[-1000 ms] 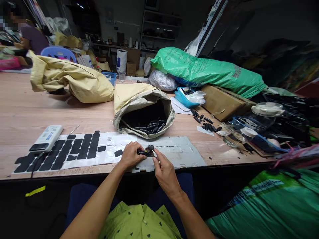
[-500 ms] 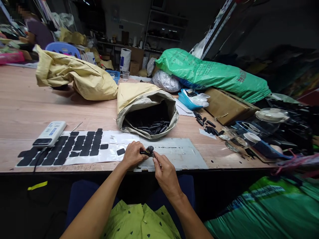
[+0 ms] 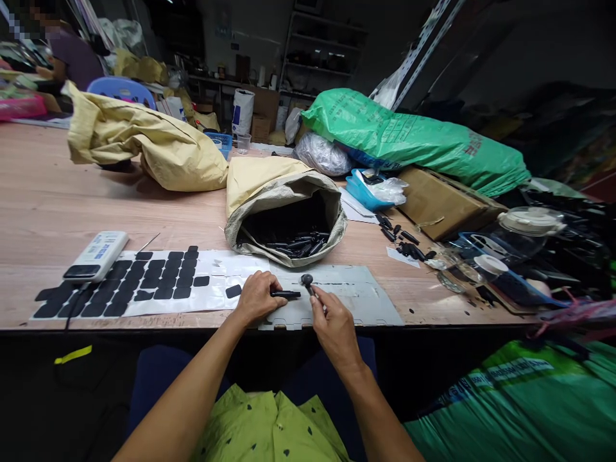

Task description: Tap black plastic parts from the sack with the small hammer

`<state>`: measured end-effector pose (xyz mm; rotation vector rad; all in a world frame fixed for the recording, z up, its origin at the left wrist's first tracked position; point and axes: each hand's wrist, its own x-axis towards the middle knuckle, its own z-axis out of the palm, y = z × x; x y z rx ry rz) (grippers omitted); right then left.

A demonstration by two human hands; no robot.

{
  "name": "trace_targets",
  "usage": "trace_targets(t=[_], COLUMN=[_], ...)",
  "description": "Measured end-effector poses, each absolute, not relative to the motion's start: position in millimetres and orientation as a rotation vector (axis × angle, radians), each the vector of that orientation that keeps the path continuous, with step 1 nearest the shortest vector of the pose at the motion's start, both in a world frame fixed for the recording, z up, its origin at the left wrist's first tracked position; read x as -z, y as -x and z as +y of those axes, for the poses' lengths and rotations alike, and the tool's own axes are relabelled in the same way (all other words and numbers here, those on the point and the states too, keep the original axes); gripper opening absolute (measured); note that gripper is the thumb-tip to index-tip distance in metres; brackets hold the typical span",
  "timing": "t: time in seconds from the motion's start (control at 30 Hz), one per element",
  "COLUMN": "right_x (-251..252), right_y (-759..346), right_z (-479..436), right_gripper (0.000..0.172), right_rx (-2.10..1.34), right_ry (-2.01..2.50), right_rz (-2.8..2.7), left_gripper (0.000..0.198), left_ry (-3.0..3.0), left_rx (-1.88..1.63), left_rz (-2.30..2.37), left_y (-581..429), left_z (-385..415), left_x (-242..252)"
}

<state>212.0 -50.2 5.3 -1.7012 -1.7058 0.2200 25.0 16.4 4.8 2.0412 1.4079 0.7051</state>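
Observation:
My left hand is closed on a slim black tube, which points right, low over the grey board. In my right hand is a small tool with a round dark head, its short shaft held between fingers and thumb. The tool's head stands apart from the tube, just above and right of its end. Behind both hands lies an open tan sack, with many similar black pieces inside its mouth.
Left along the table edge is a white sheet with black stickers, a white device on its corner. A closed tan sack, a green sack and a cardboard box stand behind. Loose black parts lie right.
My right hand has moved right and the round-headed tool has come away from the tube. The tube's end now shows; my left hand has hardly moved.

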Motion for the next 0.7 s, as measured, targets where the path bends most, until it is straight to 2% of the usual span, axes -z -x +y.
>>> trace_targets(t=[0.17, 0.3, 0.7], right_x=[-2.4, 10.4, 19.0], right_y=[-243.1, -251.2, -245.5], right_z=[-21.7, -11.4, -13.0], right_gripper=[0.029, 0.027, 0.024], right_rx=[0.171, 0.363, 0.431], right_ry=[2.034, 2.061, 2.078], right_rz=[-1.738, -1.826, -1.741], left_gripper=[0.015, 0.017, 0.020], left_ry=[-2.044, -2.048, -2.175], left_rx=[-0.667, -0.675, -0.351], left_rz=[1.409, 1.361, 0.895], left_y=[-23.9, -22.1, 3.0], left_z=[16.5, 15.0, -9.6], left_x=[-6.8, -10.2, -25.6])
